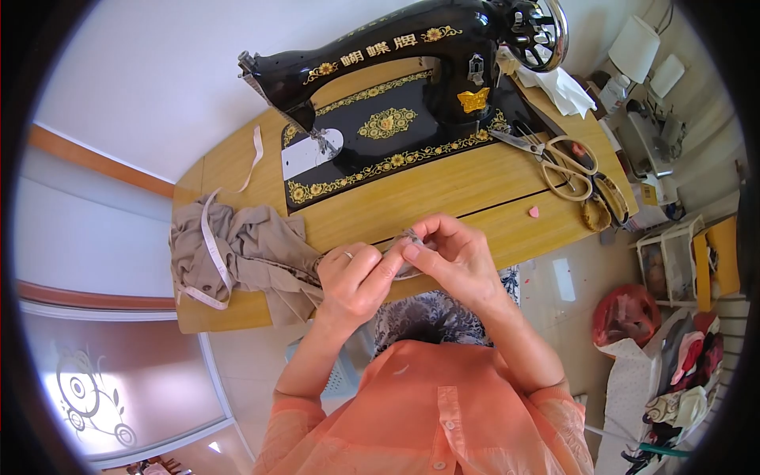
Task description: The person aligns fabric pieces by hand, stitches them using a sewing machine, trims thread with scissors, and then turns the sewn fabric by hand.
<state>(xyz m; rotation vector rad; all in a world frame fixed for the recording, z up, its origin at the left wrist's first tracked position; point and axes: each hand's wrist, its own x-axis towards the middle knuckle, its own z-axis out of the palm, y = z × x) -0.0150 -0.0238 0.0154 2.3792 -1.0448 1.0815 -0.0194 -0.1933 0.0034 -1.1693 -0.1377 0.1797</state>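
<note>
A black sewing machine (pixel 380 47) with gold floral decoration is set on a wooden worktop (pixel 356 218). In front of the machine, at the worktop's near edge, a brownish-grey cloth (pixel 265 226) is held by 2 bare hands — its bulk is heaped to the front left of the machine, with a measuring tape (pixel 212 245) draped over it. By the left hand (pixel 352 277), the cloth is gripped with the fingers curled close together; what lies inside the curl cannot be told. By the right hand (pixel 455 253), a small fold is pinched between thumb and forefinger. To the front right of the machine, scissors (pixel 540 149) and a small pink piece (pixel 533 212) are seen, untouched.

The step in hand is judged to be close fingertip work on the cloth's edge — the machine is not being touched. For the next move, a steady left grip and a fine right pinch seem to be called for.
</note>
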